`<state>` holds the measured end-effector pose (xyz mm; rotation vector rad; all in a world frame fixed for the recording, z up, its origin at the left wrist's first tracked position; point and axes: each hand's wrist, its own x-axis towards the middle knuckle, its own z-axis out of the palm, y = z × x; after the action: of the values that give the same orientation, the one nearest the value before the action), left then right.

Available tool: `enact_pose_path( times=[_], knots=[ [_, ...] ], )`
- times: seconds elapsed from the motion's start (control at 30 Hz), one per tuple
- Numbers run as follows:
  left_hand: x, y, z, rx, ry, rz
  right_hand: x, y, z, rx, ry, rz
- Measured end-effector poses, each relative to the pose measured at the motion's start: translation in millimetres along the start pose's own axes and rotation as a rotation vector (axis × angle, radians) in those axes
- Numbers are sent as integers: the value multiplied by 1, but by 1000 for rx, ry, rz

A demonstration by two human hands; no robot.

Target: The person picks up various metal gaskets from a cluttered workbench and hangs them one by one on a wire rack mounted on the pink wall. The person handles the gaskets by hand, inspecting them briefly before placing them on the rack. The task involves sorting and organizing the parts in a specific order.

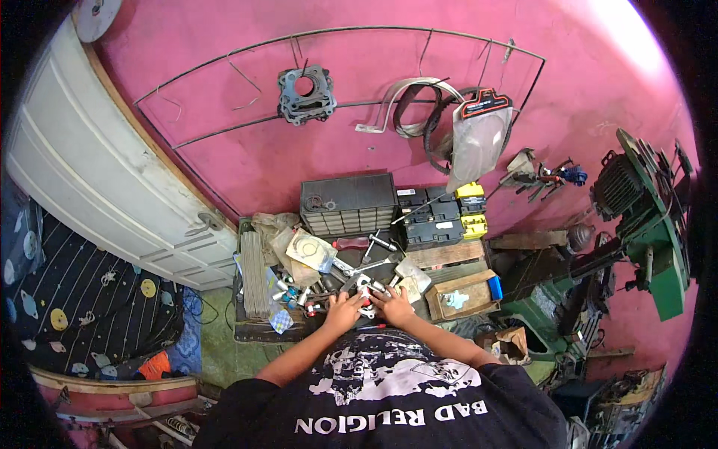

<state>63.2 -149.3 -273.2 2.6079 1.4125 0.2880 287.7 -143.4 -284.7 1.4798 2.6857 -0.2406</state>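
My left hand (343, 313) and my right hand (394, 307) meet at the front edge of a cluttered workbench, fingers bent inward. Between them is a small silvery metal part (366, 310) with a red area; the fingertips close on it from both sides and hide much of its shape. Just beyond the hands lie a wrench (383, 264), a T-handle tool (384, 241) and other loose metal tools. Several sockets and small fittings (287, 293) are scattered beside my left hand. A cardboard box (462, 290) with a pale blue-white item inside stands right of my right hand.
A dark drawer cabinet (348, 196) and black batteries (432, 224) line the bench's back. Stacked grey strips (255, 277) lie at its left. A green drill press (651, 232) stands at right, a white door (112, 157) at left. An engine cylinder block (306, 95) hangs on the pink wall.
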Motion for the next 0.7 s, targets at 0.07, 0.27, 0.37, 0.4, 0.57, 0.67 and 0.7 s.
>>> enact_pose_path(
  times=[0.07, 0.27, 0.37, 0.4, 0.57, 0.67, 0.7],
  knots=[
    [1, 2, -6, -28, 38, -36, -5, -1, 0, -48, 104, -1],
    [25, -5, -52, -358, 295, -211, 13, 13, -53, 139, 421, 53],
    [44, -19, -84, -644, 416, -345, 29, 7, -111, 429, 564, 132],
    [53, -25, -98, -743, 410, -359, 35, 6, -126, 509, 600, 150],
    [82, -29, -168, -1180, 381, -373, 71, 2, -223, 1058, 506, 260],
    [98, -35, -188, -1316, 458, -386, 95, 3, -258, 1150, 602, 176],
    [105, -38, -196, -1362, 491, -359, 102, 6, -265, 1226, 604, 130]
  ],
)
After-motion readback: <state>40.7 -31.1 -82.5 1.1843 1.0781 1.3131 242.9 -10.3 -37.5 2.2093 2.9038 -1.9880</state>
